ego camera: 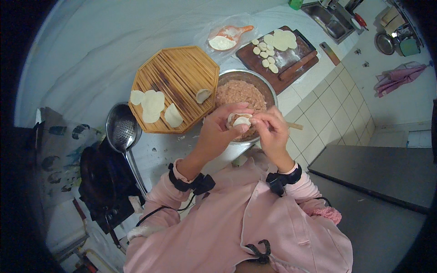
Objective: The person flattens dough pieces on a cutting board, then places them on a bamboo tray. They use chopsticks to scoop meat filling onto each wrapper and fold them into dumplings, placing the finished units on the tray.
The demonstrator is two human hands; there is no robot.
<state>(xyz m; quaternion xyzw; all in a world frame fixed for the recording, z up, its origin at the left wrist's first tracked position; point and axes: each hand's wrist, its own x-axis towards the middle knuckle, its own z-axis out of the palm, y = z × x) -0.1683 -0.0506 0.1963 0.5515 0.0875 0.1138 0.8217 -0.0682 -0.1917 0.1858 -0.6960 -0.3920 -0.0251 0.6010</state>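
Note:
Over a steel bowl (271, 89) of pinkish minced filling (240, 92), my left hand (215, 129) cradles a dumpling (242, 120). Its round dough wrapper is partly folded and some filling shows inside. The fingertips of my right hand (273, 127) pinch the wrapper's right edge. Left of the bowl, an octagonal slatted bamboo tray (174, 73) overlaps the rim. On it lie a folded dumpling (203, 96) near the right edge and several flat wrappers (152, 106) at the lower left. A pale wooden handle (295, 126) sticks out from behind my right hand.
A dark cutting board (249, 56) holds dough pieces (263, 54), stacked wrappers (281, 40) and a rolling pin (297, 65). An orange scoop (232, 33) rests in flour. A perforated ladle (123, 128) lies left, near a dark pan (99, 177). A phone (329, 53) sits by the counter edge.

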